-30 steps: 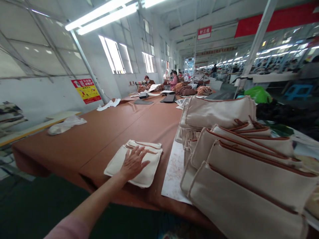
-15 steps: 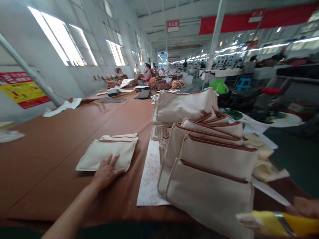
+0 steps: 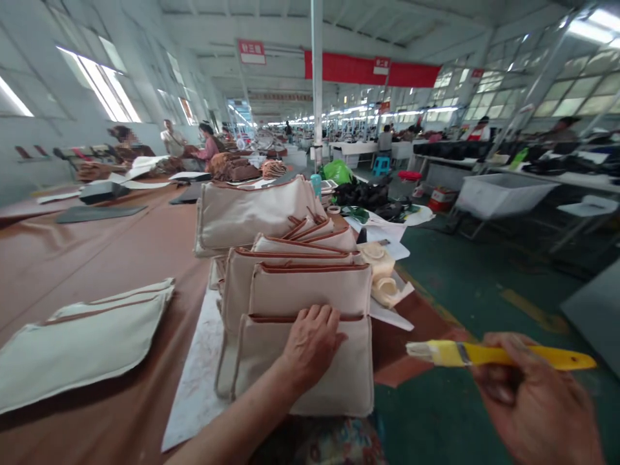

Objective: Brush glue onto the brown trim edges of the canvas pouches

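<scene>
My left hand (image 3: 314, 342) lies on the front cream pouch (image 3: 310, 381) of a leaning stack, its fingers bent over the brown-trimmed top edge. Whether the fingertips pinch that edge is hidden. Over the floor at the right, my right hand (image 3: 527, 381) grips a yellow paintbrush (image 3: 489, 355), bristles pointing left. Behind the front pouch, more cream pouches (image 3: 310, 290) overlap, with a larger one (image 3: 252, 210) at the back. A few flat pouches (image 3: 92, 336) rest apart on the brown-covered table (image 3: 140, 258) at the left.
White paper (image 3: 198, 381) lies under the stack. Beige scraps (image 3: 385, 278) and a black pile (image 3: 368, 197) sit beyond its right side. Farther off are a white bin (image 3: 504, 194), a blue stool (image 3: 382, 165) and several people near worktables.
The view has turned right. My left hand has left the flat pouches at the left and is now on the stack's front pouch. My right hand and the brush have come fully into view.
</scene>
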Available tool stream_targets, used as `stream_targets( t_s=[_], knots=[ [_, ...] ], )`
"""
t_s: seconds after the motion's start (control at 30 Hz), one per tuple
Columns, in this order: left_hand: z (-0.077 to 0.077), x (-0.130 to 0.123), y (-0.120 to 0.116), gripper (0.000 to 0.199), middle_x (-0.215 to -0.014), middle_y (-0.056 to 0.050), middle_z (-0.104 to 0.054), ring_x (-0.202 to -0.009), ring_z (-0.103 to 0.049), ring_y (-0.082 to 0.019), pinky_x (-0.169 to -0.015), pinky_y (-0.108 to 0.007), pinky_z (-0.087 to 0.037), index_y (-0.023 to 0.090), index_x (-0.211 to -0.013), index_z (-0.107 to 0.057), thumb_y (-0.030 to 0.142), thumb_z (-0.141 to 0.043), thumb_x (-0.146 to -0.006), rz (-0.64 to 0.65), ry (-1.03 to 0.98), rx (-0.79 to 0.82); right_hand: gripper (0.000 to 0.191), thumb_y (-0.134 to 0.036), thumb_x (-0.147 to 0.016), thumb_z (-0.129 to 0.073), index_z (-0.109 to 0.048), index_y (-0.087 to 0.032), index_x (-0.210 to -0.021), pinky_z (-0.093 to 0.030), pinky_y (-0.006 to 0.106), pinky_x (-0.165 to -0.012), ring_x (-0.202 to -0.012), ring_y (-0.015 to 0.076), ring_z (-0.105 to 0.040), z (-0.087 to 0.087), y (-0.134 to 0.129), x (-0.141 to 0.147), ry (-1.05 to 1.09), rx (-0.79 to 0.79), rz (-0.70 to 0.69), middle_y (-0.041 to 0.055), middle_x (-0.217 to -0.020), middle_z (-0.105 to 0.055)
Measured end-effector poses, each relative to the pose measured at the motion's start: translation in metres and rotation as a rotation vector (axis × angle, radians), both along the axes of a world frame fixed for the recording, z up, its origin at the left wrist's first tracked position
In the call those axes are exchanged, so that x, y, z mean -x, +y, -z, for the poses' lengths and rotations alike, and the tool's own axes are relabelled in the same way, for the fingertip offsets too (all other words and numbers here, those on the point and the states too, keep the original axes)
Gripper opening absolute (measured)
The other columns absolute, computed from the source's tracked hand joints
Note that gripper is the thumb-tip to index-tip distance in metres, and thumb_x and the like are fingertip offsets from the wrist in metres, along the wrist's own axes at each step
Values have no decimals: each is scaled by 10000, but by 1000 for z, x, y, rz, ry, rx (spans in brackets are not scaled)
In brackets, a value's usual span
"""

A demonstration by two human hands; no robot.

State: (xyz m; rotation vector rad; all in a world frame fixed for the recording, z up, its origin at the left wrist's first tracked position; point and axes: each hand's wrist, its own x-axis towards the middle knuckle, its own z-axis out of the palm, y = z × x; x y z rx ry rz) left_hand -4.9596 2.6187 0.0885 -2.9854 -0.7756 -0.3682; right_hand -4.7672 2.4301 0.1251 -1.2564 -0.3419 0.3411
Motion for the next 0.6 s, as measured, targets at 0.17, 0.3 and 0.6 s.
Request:
stream_targets(
  t_s=[0.17,0.3,0.6],
  knots=[
    [18,-49,1,156,-1029,-98,-618,-997,-567,-308,-834,-468,-463,189,-985,-634,296,-665,-875,-87,124,72,288,-450,-802,-732,-654,-185,-884,-331,203,-432,-513,91,-442,45,6,-37,-24,64,56,-14,-648,-559],
    [22,-52,-4,85,-989,-79,-620,-994,-586,-283,-821,-408,-459,189,-935,-629,243,-646,-871,-133,126,101,409,-543,-906,-569,-664,-168,-1039,-456,277,-565,-594,162,-594,69,43,-83,-544,410,2,49,-752,-674],
    [-8,-10,-10,124,-877,10,-614,-785,-581,-166,-630,-271,-297,221,-823,-577,322,-601,-890,-185,34,376,304,-457,-881,-539,-711,-206,-886,-464,343,-732,-781,240,-652,108,131,-133,-870,513,-278,63,-882,-722]
  ],
)
